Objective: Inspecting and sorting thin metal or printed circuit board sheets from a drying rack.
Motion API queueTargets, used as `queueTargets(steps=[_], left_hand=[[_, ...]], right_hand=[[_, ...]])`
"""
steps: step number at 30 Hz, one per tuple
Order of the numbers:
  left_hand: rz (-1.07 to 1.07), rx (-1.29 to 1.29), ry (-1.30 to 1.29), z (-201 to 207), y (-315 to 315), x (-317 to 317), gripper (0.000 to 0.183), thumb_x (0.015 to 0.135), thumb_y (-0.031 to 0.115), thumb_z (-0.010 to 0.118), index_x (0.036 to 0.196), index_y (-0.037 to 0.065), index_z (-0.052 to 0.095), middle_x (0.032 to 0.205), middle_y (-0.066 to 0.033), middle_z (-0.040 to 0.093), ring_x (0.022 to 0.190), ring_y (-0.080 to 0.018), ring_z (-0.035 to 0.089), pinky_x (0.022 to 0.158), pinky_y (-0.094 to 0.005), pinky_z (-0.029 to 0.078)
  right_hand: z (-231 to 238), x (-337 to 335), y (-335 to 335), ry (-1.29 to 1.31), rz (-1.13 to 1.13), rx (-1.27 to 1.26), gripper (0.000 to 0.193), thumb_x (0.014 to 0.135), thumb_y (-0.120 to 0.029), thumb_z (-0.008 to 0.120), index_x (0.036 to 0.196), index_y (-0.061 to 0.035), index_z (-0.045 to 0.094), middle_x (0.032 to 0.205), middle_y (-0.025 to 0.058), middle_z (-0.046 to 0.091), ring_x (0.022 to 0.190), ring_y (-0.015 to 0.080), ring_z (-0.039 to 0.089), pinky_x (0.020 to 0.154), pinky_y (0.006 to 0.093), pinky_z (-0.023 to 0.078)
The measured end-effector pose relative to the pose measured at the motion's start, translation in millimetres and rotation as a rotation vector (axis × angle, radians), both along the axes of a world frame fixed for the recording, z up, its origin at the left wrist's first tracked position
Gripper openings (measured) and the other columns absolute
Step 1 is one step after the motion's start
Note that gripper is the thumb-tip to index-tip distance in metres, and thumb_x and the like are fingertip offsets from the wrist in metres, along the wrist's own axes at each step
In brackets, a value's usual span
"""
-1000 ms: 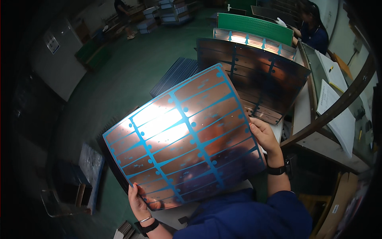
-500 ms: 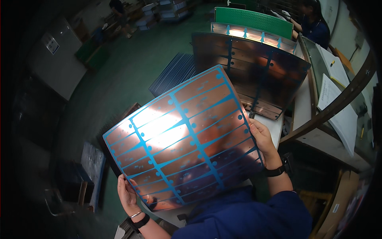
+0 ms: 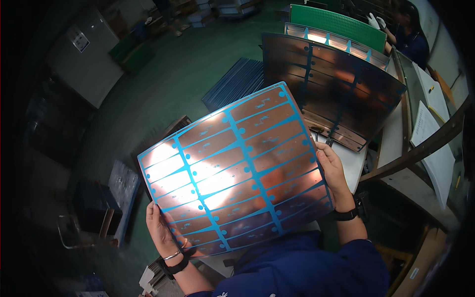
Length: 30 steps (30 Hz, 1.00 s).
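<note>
A large copper-coloured panel [image 3: 277, 133] with blue lines and dots, apparently a circuit board sheet, is held tilted in front of my body. My left hand [image 3: 161, 227] grips its lower left edge, fingers partly hidden by the sheet. At the right edge my right hand [image 3: 330, 166] pinches it, the thumb showing on the near side. A bright glare lies across the panel's left half. Beyond it another copper panel [image 3: 331, 89] stands upright and leans back, its surface dark, with small dark clips near its lower edge.
Behind stand a green perforated board [image 3: 336, 27] and another copper panel [image 3: 346, 44]. A stack of thin panels [image 3: 235, 81] sits left of them. At far right, papers [image 3: 433, 143] lie behind a curved brown bar [image 3: 420, 148]. A co-worker's gloved hands [image 3: 376, 21] show at top right.
The held panel has tilted slightly, and its glare has spread toward the lower left. My view has shifted, so the background sits further right. Both hands keep their grip.
</note>
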<state>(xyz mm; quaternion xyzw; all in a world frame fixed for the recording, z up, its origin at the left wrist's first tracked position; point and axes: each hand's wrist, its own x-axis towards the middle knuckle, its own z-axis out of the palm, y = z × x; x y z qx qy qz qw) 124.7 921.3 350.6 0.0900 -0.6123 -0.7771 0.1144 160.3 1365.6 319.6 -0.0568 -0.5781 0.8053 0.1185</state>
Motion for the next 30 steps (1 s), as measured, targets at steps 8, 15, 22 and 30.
queueTargets(steps=[8, 15, 22, 30], left_hand=[[0.046, 0.058, 0.020, -11, -10, 2, 0.023, 0.092, 0.017, 0.054, 0.106, -0.001, 0.056, 0.094, -0.0067, 0.063, 0.087, -0.0114, 0.060, 0.076, -0.0226, 0.048], [0.055, 0.041, 0.035, 14, -19, 11, 0.021, 0.092, 0.018, 0.054, 0.105, 0.002, 0.057, 0.088, 0.0000, 0.062, 0.075, -0.0044, 0.057, 0.064, -0.0163, 0.047], [0.048, 0.046, 0.423, 19, -48, 13, 0.020, 0.092, 0.017, 0.054, 0.108, 0.006, 0.053, 0.106, -0.0052, 0.058, 0.103, -0.0131, 0.055, 0.090, -0.0246, 0.043], [-0.654, -0.010, 0.847, -20, -85, -37, 0.044, 0.095, 0.033, 0.044, 0.128, 0.005, 0.037, 0.140, -0.0173, 0.034, 0.125, -0.0274, 0.040, 0.097, -0.0429, 0.043]], right_hand=[[-2, -7, -3, 0.009, 0.031, -0.021, 0.030, 0.098, -0.015, 0.040, 0.121, 0.0002, 0.048, 0.104, 0.0062, 0.060, 0.095, 0.0100, 0.056, 0.085, 0.0241, 0.043], [5, -20, -1, 0.114, 0.088, -0.038, 0.031, 0.096, -0.015, 0.044, 0.122, 0.0008, 0.048, 0.108, 0.0075, 0.060, 0.098, 0.0111, 0.056, 0.084, 0.0244, 0.045], [20, -40, 0, 0.252, -0.048, 0.090, 0.022, 0.093, -0.015, 0.052, 0.111, -0.0023, 0.054, 0.113, 0.0094, 0.058, 0.103, 0.0143, 0.056, 0.088, 0.0261, 0.044], [6, -45, -34, 0.262, 0.098, -0.522, 0.008, 0.087, -0.008, 0.058, 0.092, -0.0145, 0.058, 0.106, 0.0050, 0.060, 0.094, 0.0131, 0.058, 0.079, 0.0299, 0.052]])
